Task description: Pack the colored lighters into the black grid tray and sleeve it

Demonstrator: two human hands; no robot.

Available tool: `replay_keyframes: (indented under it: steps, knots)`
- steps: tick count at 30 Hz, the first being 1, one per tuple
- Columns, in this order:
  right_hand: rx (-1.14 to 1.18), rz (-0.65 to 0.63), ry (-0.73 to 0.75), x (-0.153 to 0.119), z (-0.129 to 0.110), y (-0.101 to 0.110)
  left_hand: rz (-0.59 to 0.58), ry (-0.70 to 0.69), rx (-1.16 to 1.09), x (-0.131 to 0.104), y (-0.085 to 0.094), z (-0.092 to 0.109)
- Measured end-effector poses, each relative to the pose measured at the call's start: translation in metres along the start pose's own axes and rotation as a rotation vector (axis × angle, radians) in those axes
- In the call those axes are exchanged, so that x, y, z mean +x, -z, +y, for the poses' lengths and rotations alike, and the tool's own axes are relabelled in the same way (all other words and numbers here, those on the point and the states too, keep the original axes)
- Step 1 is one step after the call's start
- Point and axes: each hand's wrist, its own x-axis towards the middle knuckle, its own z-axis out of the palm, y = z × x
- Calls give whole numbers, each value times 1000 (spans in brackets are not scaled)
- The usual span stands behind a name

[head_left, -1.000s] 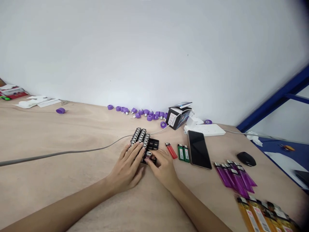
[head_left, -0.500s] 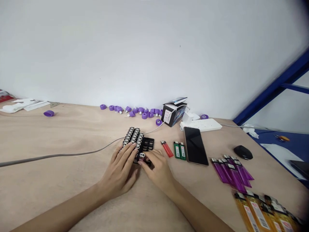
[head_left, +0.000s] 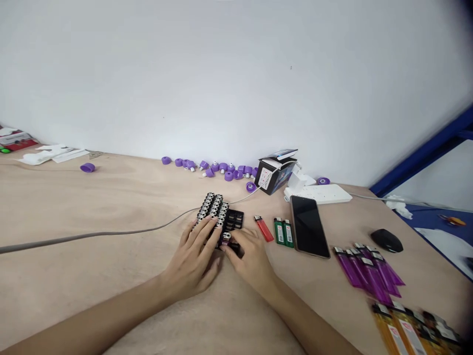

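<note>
Just below the frame's centre, the left hand lies open across the packed lighters, gripping nothing, apparently steadying the tray, while the right hand pinches one lighter against their row, seemingly for alignment.

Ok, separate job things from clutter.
In use:
black plastic tray
silver-topped lighters standing in it
probably red plastic lighter, green lighters, purple lighters, orange lighters

Clutter, apparently:
black rectangular phone
black computer mouse
white plastic power strip
purple plastic caps
black cardboard box
</note>
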Motion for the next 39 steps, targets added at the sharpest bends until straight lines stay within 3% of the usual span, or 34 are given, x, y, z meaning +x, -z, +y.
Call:
replay_keyframes:
  steps: [11, 15, 18, 21, 24, 26, 30, 33, 39]
  knots:
    - [-53, -7, 44, -3, 1, 3, 3, -24, 20, 1, 0, 1]
    - [-14, 48, 62, -8, -1, 11, 6, -28, 25, 2, 0, 2]
    - [-64, 94, 106, -11, 4, 29, 2, -34, 26, 2, 0, 2]
    - [-256, 143, 112, -19, 21, 66, 9, -41, 14, 2, 1, 2]
    - [-494, 278, -94, -38, 43, 121, 15, -44, 12, 2, 1, 2]
    - [-648, 325, -361, -56, 58, 161, 11, -39, 16, 2, 1, 2]
    - [-764, 58, -901, -92, 81, 220, 8, -34, 38, 2, 0, 3]
    - [-750, -28, -1080, -106, 91, 232, 6, -25, 42, 2, 0, 3]
    - [-805, -118, -1119, -98, 98, 220, 15, -32, 45, 3, -1, 3]
